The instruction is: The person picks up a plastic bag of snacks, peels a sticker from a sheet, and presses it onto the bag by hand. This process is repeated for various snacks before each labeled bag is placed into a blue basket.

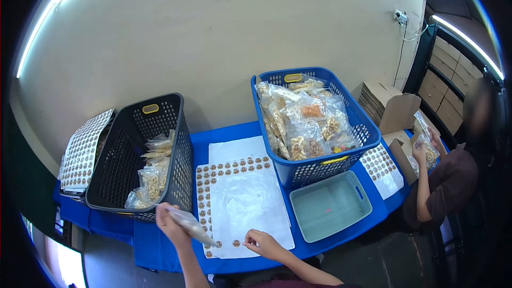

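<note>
My left hand (pixel 172 226) grips a clear plastic bag (pixel 191 225) with pale contents by its upper end. The bag hangs tilted over the front left corner of a sticker sheet (pixel 244 202). Small round brown stickers run along the sheet's top, left side and lower edge; its middle is bare white. Just above the sheet's front edge is my right hand (pixel 262 245), its fingers closed in a pinch. Whatever the fingertips hold is too small to make out. A round sticker (pixel 236 243) lies on the sheet left of those fingers.
A black basket (pixel 184 168) with several snack bags stands left, beside stacked sticker sheets (pixel 85 152). Behind right, a blue basket (pixel 314 169) is heaped with bags; before it sits a pale green tray (pixel 330 208). At right, another person (pixel 445 181) handles bags by a cardboard box (pixel 400 114).
</note>
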Available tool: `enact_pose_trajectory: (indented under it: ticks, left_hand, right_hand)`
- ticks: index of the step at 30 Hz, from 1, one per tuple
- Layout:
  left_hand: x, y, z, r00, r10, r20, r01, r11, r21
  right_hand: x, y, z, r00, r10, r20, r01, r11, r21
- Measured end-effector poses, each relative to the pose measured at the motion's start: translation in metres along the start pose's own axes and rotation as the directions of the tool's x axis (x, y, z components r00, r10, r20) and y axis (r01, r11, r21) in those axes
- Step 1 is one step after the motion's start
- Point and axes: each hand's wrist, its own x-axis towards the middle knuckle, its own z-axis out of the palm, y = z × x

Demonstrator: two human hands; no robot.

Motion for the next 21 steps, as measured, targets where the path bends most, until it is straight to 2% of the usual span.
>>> enact_pose_trajectory:
  ticks: [2,3,4,6,8,9,12,13,16,17,20,21]
  left_hand:
    - [0.006,0.015,-0.001,0.975,0.111,0.193,-0.068,0.974,-0.214]
    - [0.0,0.019,0.007,0.96,0.101,0.26,-0.037,0.97,-0.242]
    - [-0.003,0.008,0.006,0.931,0.067,0.359,0.064,0.938,-0.339]
    - [-0.009,-0.01,0.008,0.808,-0.043,0.587,0.365,0.819,-0.443]
    - [-0.029,-0.023,0.02,0.773,-0.082,0.629,0.485,0.715,-0.503]
    - [-0.031,-0.033,0.023,0.705,-0.016,0.709,0.555,0.635,-0.537]
    - [-0.054,-0.038,0.025,0.694,-0.149,0.704,0.688,0.426,-0.588]
    - [-0.057,-0.045,0.025,0.689,-0.116,0.715,0.692,0.398,-0.602]
    - [-0.065,-0.055,0.03,0.697,-0.105,0.709,0.692,0.358,-0.627]
    - [-0.068,-0.053,0.032,0.696,-0.13,0.707,0.702,0.33,-0.631]
    - [-0.079,-0.051,0.041,0.593,-0.231,0.772,0.788,-0.029,-0.614]
    - [-0.083,-0.052,0.045,0.538,-0.259,0.802,0.799,-0.146,-0.583]
  right_hand:
    - [-0.007,0.008,-0.003,0.997,0.056,0.044,-0.064,0.975,0.213]
    - [-0.007,0.006,-0.006,0.992,0.105,0.074,-0.123,0.94,0.317]
    - [-0.007,0.004,-0.007,0.983,0.148,0.104,-0.178,0.89,0.419]
    - [-0.004,-0.003,-0.004,0.972,0.081,0.219,-0.202,0.763,0.614]
    - [-0.002,-0.009,-0.002,0.949,-0.007,0.314,-0.247,0.603,0.759]
    - [-0.003,-0.004,0.001,0.897,-0.039,0.441,-0.326,0.618,0.716]
    - [-0.005,0.002,-0.004,0.758,-0.163,0.632,-0.427,0.608,0.669]
    - [-0.006,0.011,-0.003,0.761,-0.183,0.623,-0.43,0.576,0.695]
    - [-0.014,0.024,-0.004,0.764,-0.175,0.621,-0.61,0.118,0.783]
    - [-0.019,0.028,-0.003,0.755,-0.201,0.625,-0.623,0.078,0.778]
    - [-0.025,0.018,-0.008,0.693,-0.386,0.609,-0.672,-0.04,0.739]
    - [-0.029,0.009,-0.012,0.705,-0.304,0.641,-0.673,-0.001,0.74]
